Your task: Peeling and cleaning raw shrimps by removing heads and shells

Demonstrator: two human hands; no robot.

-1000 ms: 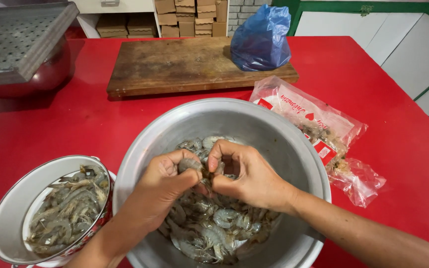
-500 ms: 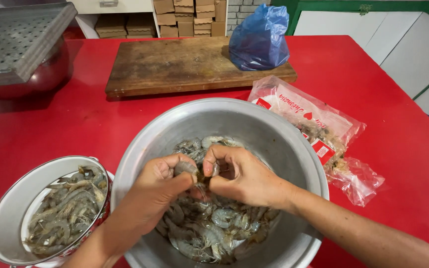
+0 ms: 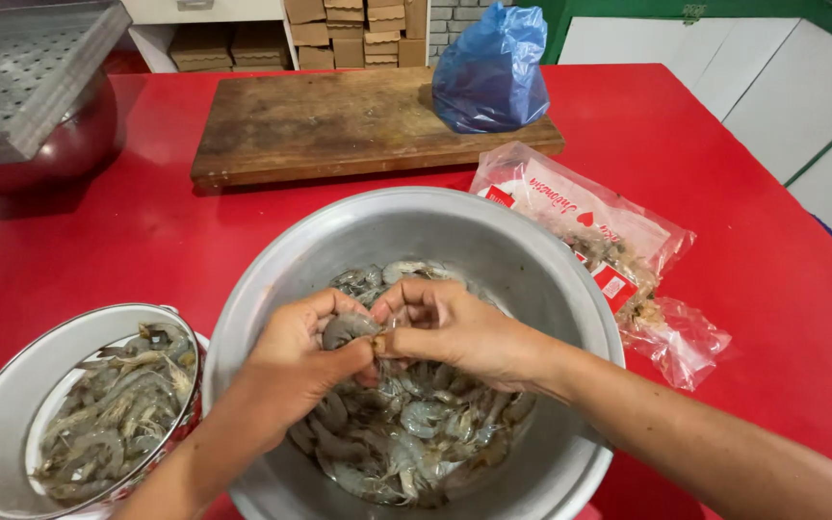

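Shrimp point(image 3: 347, 327), one grey raw one, sits pinched between both hands right over the middle of the big metal bowl point(image 3: 493, 226). Left hand point(image 3: 300, 361) has it from below and behind, thumb and fingers curled tight around the curved body, so that grip is closed on it. Right hand point(image 3: 455, 327) comes in from the other side, fingertips closed on the end of the same shrimp that points toward it, just where the two hands meet. Whether that is the head end or the tail end I cannot tell; the fingers cover it.

Now the line that matters: the long axis of the shrimp runs roughly left to right across the view, from the left palm toward the right fingertips. Both hands are touching it, neither nearer than the other, the left taking the bulk of the body, the right only the tip.

Below them, the pile of shrimp point(image 3: 416, 433) fills the bowl's bottom, close under the knuckles. Off to the left, just beside the bowl, a white enamel pot point(image 3: 2, 424) holds more shrimp, nearer the left hand. On the far side of the red table point(image 3: 146, 241), a wooden cutting board point(image 3: 339, 120) with a blue plastic bag point(image 3: 491, 67) on it; to the right, a clear printed bag point(image 3: 609, 250) lying flat, holding scraps too small to tell apart.
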